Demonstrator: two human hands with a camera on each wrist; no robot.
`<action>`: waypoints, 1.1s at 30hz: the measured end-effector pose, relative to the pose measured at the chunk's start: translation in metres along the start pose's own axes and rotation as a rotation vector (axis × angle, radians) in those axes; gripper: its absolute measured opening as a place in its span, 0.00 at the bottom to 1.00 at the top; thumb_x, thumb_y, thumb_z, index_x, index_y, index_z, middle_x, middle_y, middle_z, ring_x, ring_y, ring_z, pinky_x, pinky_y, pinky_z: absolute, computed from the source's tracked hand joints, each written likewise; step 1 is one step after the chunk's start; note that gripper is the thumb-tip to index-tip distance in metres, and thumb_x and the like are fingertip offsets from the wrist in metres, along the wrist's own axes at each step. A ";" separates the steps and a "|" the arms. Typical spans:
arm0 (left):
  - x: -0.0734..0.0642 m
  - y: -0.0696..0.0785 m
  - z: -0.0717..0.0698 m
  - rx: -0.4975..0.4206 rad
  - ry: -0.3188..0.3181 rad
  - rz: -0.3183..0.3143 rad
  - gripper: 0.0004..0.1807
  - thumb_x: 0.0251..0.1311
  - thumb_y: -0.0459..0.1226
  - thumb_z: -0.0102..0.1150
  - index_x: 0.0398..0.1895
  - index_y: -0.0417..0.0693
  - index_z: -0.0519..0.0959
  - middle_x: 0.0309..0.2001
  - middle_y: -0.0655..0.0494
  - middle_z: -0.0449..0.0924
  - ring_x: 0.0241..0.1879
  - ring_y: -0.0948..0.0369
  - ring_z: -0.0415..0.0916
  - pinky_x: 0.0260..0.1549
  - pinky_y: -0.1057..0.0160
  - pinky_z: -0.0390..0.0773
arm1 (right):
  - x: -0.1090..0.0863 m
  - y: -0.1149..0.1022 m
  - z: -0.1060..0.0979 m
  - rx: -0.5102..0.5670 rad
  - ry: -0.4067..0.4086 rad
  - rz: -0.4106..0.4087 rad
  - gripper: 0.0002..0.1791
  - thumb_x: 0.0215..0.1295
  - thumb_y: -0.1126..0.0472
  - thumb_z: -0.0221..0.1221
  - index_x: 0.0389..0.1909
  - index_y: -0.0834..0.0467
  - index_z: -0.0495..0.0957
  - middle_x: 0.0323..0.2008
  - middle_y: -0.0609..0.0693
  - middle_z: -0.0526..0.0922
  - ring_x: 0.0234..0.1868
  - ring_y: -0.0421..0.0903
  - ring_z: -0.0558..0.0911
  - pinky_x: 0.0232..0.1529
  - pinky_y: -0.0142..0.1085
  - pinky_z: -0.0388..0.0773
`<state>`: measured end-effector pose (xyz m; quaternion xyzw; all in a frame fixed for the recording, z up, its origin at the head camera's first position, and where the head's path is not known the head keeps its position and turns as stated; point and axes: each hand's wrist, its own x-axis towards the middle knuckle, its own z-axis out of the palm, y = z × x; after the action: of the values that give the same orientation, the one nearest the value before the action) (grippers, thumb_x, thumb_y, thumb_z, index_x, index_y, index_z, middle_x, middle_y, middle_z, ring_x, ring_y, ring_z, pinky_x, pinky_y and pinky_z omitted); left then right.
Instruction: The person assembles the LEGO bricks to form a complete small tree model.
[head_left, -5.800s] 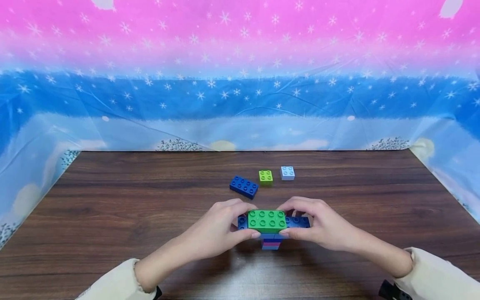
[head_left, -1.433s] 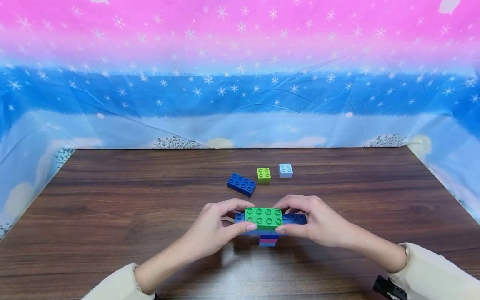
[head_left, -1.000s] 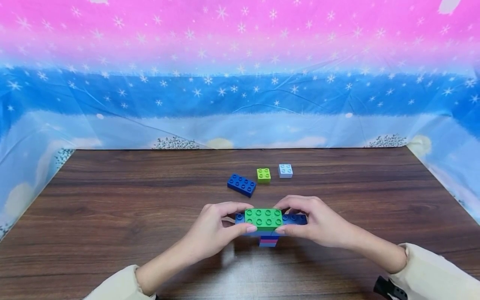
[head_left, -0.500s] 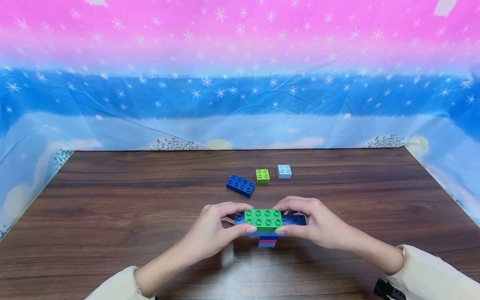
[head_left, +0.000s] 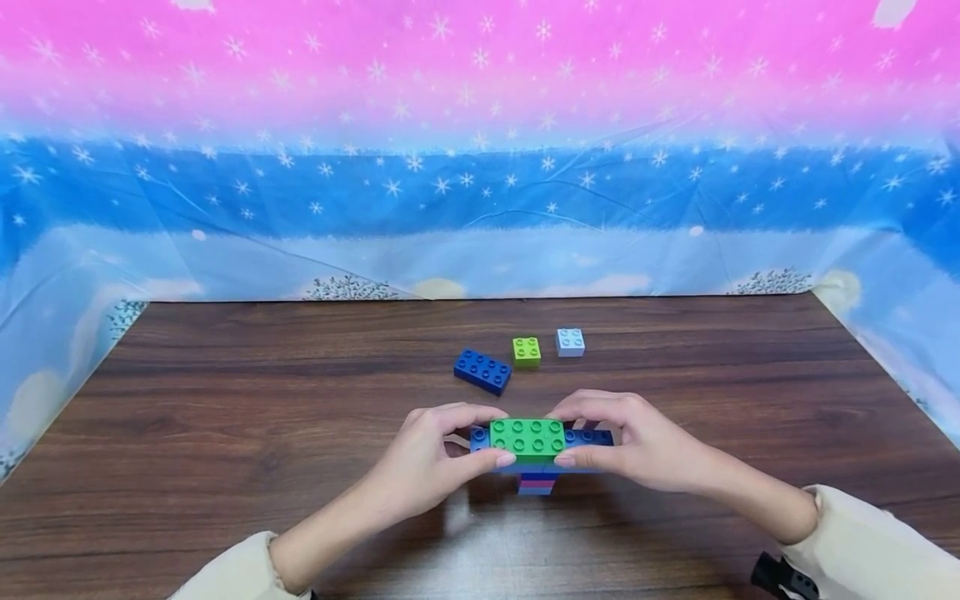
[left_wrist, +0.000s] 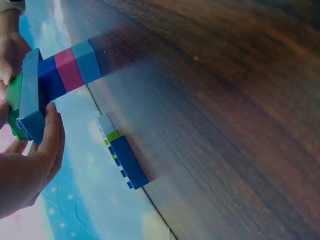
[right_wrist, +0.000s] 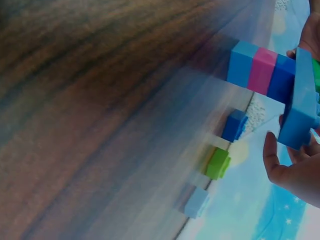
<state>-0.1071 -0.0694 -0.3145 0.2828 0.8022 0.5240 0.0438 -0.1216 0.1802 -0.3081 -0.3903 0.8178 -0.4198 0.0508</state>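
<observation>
In the head view a bright green eight-stud building brick [head_left: 527, 438] sits on top of a small tower. My left hand [head_left: 427, 454] pinches its left end between thumb and fingers. The right hand [head_left: 637, 437] grips the other end the same way. Under it runs a wide blue layer [left_wrist: 32, 97], whose studded ends stick out on both sides. A column carries that layer: a dark blue brick [right_wrist: 281, 78], a pink brick [right_wrist: 262, 69] and a light blue brick [right_wrist: 242, 64] at the bottom, standing on the table. The rear fingers are partly hidden behind the green brick.
Beyond the tower lie a dark blue eight-stud brick [head_left: 482, 372], a lime green four-stud brick [head_left: 526, 352] and a pale blue four-stud brick [head_left: 570, 342] on the dark wooden table [head_left: 225, 400]. A snowflake-patterned cloth [head_left: 480, 192] hangs along the table's back and side edges.
Both hands stay on the green brick at the top of the tower. The right thumb has slid slightly to the right along its front; the loose bricks lie as before.
</observation>
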 end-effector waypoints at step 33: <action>-0.002 0.004 0.000 0.022 -0.010 -0.024 0.19 0.54 0.40 0.63 0.47 0.41 0.78 0.43 0.50 0.79 0.35 0.62 0.77 0.32 0.70 0.77 | 0.056 0.104 -0.054 -0.326 -0.008 0.409 0.27 0.58 0.61 0.61 0.58 0.64 0.68 0.44 0.61 0.73 0.33 0.47 0.70 0.34 0.39 0.68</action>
<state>-0.1039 -0.0697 -0.3113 0.2761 0.8110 0.5132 0.0513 -0.2448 0.2131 -0.3352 -0.2214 0.9364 -0.2620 0.0741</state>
